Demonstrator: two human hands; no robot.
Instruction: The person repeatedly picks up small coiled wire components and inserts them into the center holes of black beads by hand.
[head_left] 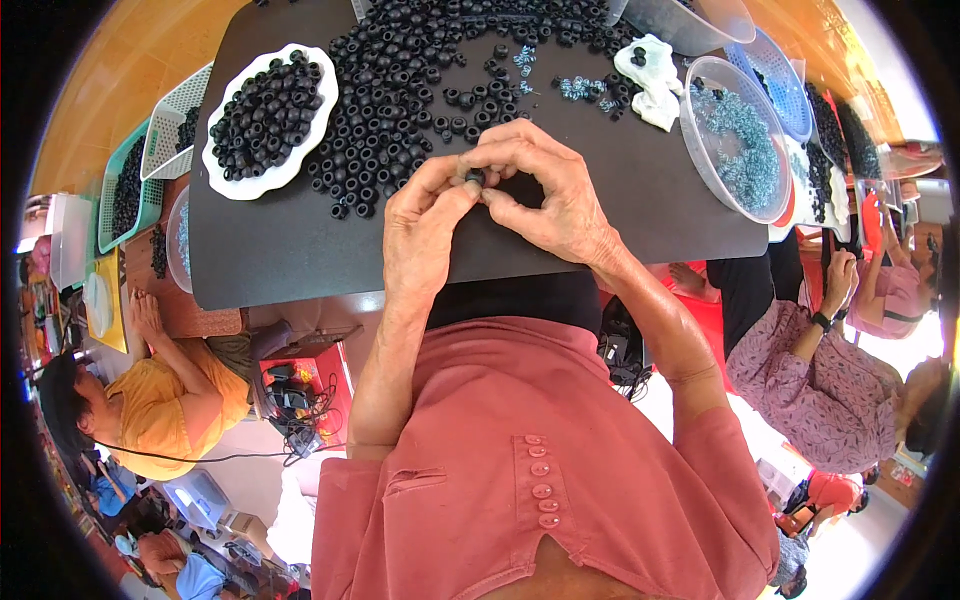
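Over the near side of a dark table [290, 260], my two hands meet at the fingertips. Pinched in my left hand [424, 235] is a small round black plastic piece [475, 176], mostly covered by fingers. My right hand [555, 195] curls in from the other side, its thumb and forefinger closed at the same piece. Whether a smaller part sits between them is hidden. Just beyond my hands spreads a heap of black pieces [370, 130] with holes in them. A few translucent blue bits [580, 89] lie farther back.
At the left stands a white scalloped plate [212, 165] of black pieces. A clear round tub [697, 150] of blue bits is at the right, near a crumpled white cloth [655, 95] and a blue basket [795, 115]. Other people [195, 400] sit on both sides.
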